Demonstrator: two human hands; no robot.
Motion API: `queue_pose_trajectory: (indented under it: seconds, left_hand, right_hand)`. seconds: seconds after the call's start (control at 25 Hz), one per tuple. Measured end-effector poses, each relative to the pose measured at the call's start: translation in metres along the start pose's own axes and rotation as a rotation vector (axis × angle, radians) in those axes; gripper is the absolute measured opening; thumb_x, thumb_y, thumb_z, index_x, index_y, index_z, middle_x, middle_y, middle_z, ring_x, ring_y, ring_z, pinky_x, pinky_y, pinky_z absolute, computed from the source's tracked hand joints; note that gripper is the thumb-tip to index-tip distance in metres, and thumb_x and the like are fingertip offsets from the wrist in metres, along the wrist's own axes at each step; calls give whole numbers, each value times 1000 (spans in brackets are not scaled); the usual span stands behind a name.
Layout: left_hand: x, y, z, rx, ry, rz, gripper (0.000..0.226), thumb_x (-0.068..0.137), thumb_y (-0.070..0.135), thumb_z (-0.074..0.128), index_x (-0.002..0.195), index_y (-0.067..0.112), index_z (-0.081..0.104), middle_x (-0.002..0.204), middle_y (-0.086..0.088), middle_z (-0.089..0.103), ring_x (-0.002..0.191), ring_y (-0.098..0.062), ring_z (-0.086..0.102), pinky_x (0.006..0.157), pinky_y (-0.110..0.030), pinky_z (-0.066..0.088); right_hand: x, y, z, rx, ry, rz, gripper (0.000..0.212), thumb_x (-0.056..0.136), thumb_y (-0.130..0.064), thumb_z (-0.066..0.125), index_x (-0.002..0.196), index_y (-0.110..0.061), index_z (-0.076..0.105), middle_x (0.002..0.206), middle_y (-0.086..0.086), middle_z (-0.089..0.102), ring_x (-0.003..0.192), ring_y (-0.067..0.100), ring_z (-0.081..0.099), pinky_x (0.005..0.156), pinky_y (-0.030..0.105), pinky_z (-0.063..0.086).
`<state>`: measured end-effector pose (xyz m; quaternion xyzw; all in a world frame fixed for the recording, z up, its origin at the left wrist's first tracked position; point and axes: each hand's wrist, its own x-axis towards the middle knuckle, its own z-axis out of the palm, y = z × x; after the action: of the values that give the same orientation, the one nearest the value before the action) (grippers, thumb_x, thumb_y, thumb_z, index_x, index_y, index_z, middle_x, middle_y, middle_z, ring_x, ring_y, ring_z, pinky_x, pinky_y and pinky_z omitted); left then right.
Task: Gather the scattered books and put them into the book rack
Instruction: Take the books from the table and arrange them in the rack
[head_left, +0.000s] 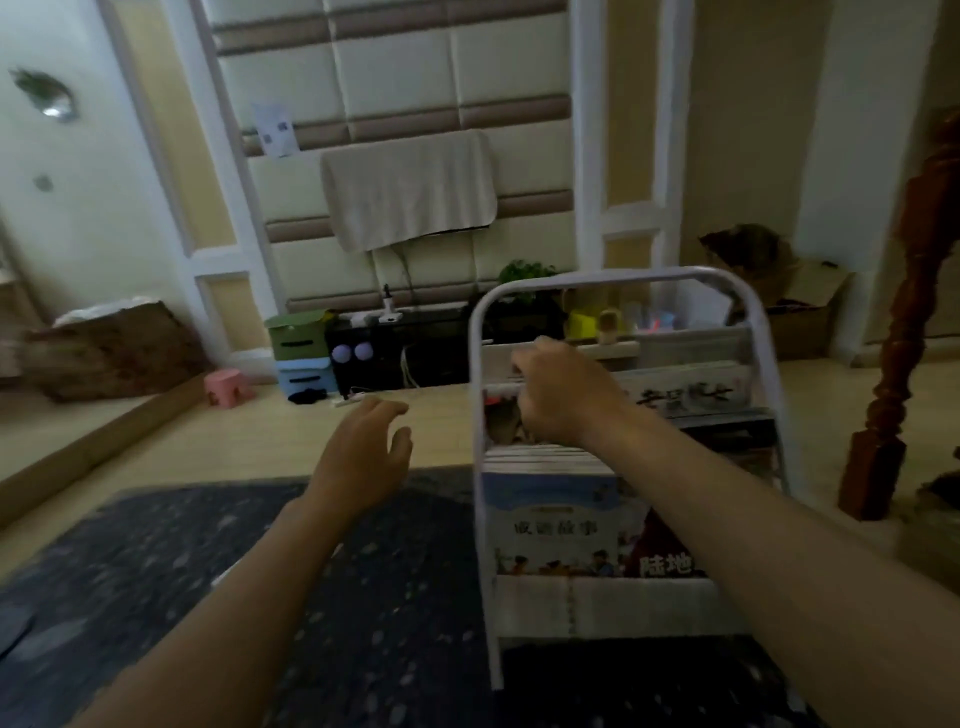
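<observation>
Floorboards of pale wood run ahead of both my hands to a padded cream wall; under my forearms lies a dark speckled rug. Just right of my left hand stands the white book rack, upright, its long axis vertical, rounded top rail beyond my right hand. Its front pocket, below my right wrist, holds books standing upright, covers facing me; a further tier behind my right hand holds more, too blurred to read. My right hand is closed in a fist over something in the rack's middle tier; what it grips I cannot tell. My left hand hangs open, fingers spread, holding nothing.
</observation>
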<state>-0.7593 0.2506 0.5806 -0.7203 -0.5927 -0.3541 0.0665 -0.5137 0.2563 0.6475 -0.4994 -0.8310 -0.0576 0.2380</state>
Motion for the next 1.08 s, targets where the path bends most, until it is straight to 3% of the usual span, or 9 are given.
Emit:
queue_pose_trajectory:
  seconds: [0.2,0.28,0.4,0.56,0.68,0.84,1.08]
  left_hand:
    - [-94,-117,-10,-72,-72,-397,35,94,8,56,128,5,59,124,-13,57,101,-25,59,85,-30,46]
    - [-136,-151,-2,-114,-76,-555,33,93,8,56,126,5,61,125,-13,58,108,-27,58,87,-31,45]
    - [-186,-187,15,-193,-2,-763,34,90,7,56,124,7,62,123,-10,59,108,-24,57,85,-25,40]
    - [-220,-220,45,-339,62,-939,41,89,5,56,129,7,58,126,-7,60,113,-20,58,95,-29,46]
    - [-215,-242,61,-376,119,-966,43,88,6,56,131,8,58,128,-8,61,117,-21,58,100,-33,47]
    - [-196,-260,70,-396,195,-935,42,90,9,55,133,10,56,129,-4,58,114,-14,56,94,-24,43]
    - [-193,-273,73,-359,185,-883,41,93,10,53,133,11,54,131,-2,54,113,-12,54,93,-23,43]
  right_hand:
    - [25,-109,91,210,-211,-118,23,92,-16,53,112,-12,61,110,10,60,98,30,58,85,41,53]
    - [28,-138,137,200,-346,-87,12,92,-16,53,103,-11,57,101,10,57,90,33,57,78,41,51]
    - [29,-173,208,220,-539,-22,12,94,-18,56,105,-12,55,101,12,57,91,31,59,72,37,46]
    - [25,-210,296,206,-702,24,19,91,-27,62,105,-16,56,103,8,60,91,25,61,80,40,54]
    - [30,-231,346,147,-722,-2,23,88,-31,62,103,-15,56,111,8,61,96,26,60,85,38,54]
    - [50,-249,405,100,-657,-41,42,90,-35,59,125,-12,53,139,14,46,125,34,48,99,41,45]
    - [78,-260,463,-9,-597,-135,44,94,-30,51,134,-15,45,135,14,50,125,36,47,97,46,45]
